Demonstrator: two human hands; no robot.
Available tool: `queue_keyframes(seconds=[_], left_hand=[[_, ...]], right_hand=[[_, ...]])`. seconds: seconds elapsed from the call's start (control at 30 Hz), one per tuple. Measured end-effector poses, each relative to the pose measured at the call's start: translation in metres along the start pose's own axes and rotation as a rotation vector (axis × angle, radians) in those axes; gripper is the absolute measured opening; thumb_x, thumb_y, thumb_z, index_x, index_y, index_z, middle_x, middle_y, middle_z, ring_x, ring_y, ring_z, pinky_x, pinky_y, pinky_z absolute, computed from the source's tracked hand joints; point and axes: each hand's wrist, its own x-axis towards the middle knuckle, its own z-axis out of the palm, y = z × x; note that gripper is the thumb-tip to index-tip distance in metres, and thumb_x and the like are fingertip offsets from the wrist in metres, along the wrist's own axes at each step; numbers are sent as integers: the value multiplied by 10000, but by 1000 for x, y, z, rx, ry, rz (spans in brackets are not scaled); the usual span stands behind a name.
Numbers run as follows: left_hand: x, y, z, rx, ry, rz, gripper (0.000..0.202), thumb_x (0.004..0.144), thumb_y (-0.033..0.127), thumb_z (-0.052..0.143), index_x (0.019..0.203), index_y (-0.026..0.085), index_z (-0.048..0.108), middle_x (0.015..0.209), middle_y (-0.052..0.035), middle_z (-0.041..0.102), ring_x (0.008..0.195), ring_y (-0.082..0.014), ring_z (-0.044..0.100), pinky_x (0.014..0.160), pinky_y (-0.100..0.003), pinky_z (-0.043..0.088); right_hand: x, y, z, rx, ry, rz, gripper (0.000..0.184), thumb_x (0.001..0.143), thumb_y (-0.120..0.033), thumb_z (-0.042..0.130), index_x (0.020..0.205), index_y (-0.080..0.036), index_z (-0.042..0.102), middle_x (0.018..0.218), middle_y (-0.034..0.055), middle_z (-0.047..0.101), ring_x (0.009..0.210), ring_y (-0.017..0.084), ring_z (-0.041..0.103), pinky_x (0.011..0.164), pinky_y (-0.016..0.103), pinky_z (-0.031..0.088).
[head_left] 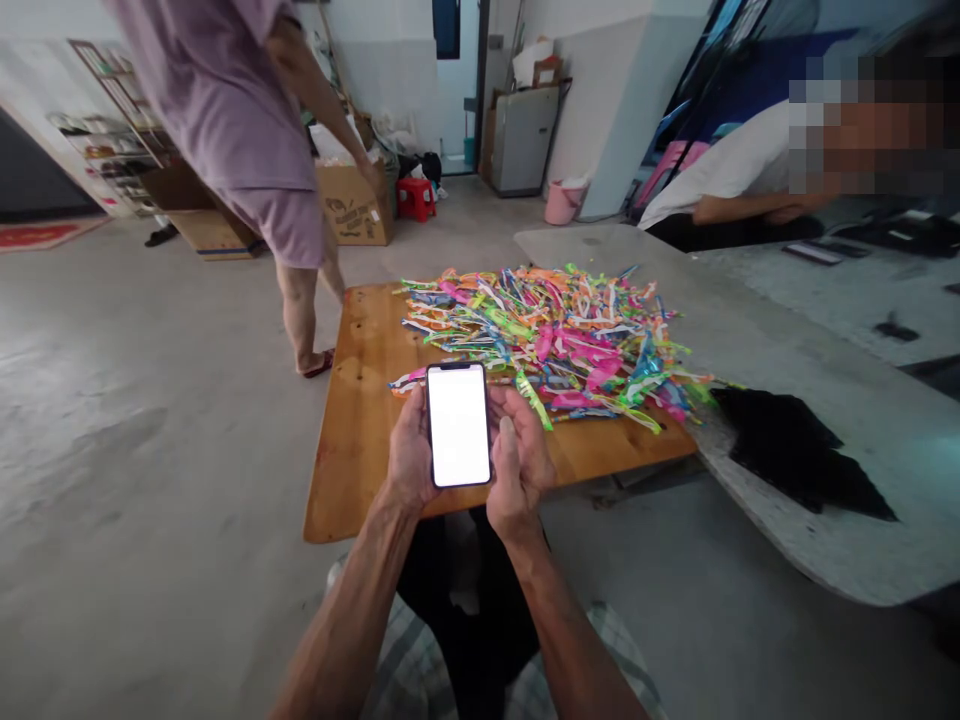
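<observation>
Both hands hold lit phone upright, centre frame, lower middle.

Slim black-edged rectangular smartphone: long axis runs near vertical in frame, top end pointing up-frame toward the strip pile w/ slight lean left, glossy screen blank white, facing cam, rounded corners. Left hand clamped along phone's left edge, fingers behind it; right hand clamped on right edge, thumb at screen margin. Phone sits over near edge of square varnished knotty wooden tabletop, not touching it afaict. Above it in frame: loose heap of thin neon plastic strips, pink/green/orange/blue, tangled. Right of frame: grey speckled stone-look slab w/ crumpled black cloth on it. Upper left: person in lilac top and shorts standing by brown cardboard box.
</observation>
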Motion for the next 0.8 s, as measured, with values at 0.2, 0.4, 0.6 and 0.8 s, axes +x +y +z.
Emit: queue_keyframes(seconds=[0.2,0.4,0.6,0.8], left_hand=[[3,1,-4,-43,-122,-89,483,1017,424,377,1031,91,726,920,-134,757,862,-267,734,846,-393,594],[2,2,-3,-40,-124,-99,460,1013,405,387,1031,92,724,933,-136,756,863,-271,735,847,-409,593],[1,3,1,-68,-138,-95,460,1015,375,373,972,90,731,894,-132,757,889,-274,734,859,-405,592],[2,0,-1,-73,-147,-92,434,1005,377,405,936,102,733,900,-126,759,881,-272,736,851,-397,596]], right_hand=[[2,-2,0,-32,-28,12,371,1026,-369,481,1361,-231,556,1322,119,630,1201,274,635,1023,495,550],[2,0,1,-19,-16,30,376,1023,-381,487,1353,-222,568,1302,119,643,1191,283,639,1015,504,541],[2,0,1,-20,-6,6,352,1016,-353,502,1344,-249,580,1311,98,643,1195,269,638,1028,493,542],[2,-1,0,-34,-25,-5,363,1018,-353,494,1355,-237,563,1315,107,640,1197,276,635,1033,507,537]])
